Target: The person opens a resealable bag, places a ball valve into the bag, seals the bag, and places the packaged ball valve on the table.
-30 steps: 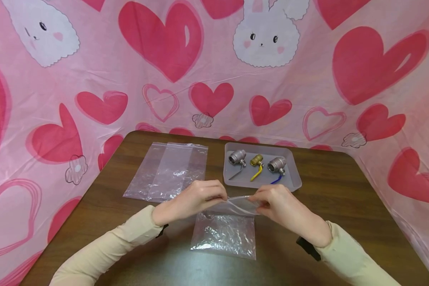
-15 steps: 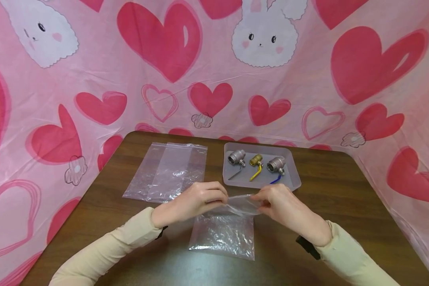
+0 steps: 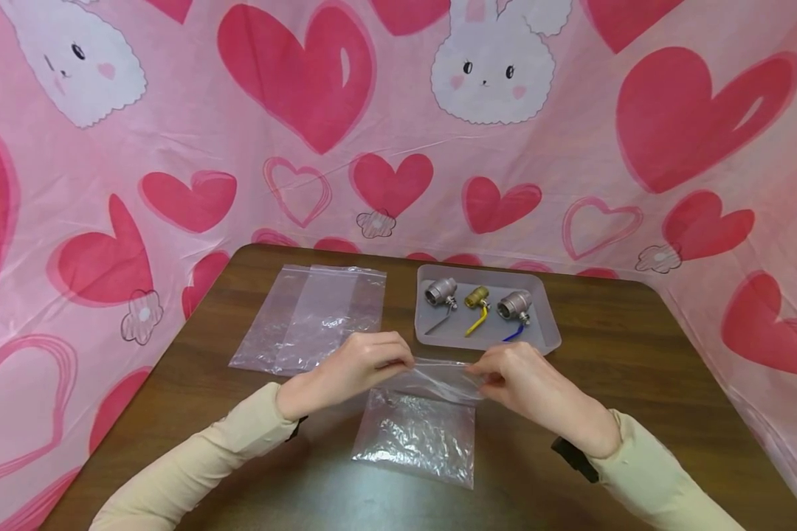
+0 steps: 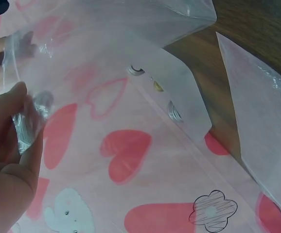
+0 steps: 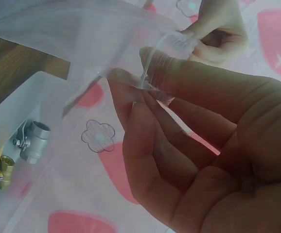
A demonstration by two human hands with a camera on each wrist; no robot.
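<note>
Both hands hold a clear zip bag [image 3: 417, 435] by its top edge over the middle of the table. My left hand [image 3: 361, 365] pinches the left part of the opening; in the left wrist view its thumb and fingers [image 4: 31, 158] grip crumpled film. At the other end my right hand [image 3: 525, 380] pinches the edge, and the right wrist view shows the ridged strip [image 5: 162, 63] between thumb and fingers. The lower part of the bag hangs toward the table's front. Nothing is visible inside it.
Behind the hands stands a translucent tray [image 3: 485, 344] holding a grey-handled valve [image 3: 441, 292], a yellow-handled brass valve [image 3: 477, 297] and a blue-handled valve [image 3: 514, 304]. Flat clear zip bags [image 3: 312, 317] overlap at the left of the wooden table [image 3: 611, 332]. Patterned cloth [image 3: 398, 96] surrounds the table.
My left hand has shifted slightly left and up, and the bag's top edge between the hands looks straighter. The right hand stays nearly in place, still pinching the edge.
</note>
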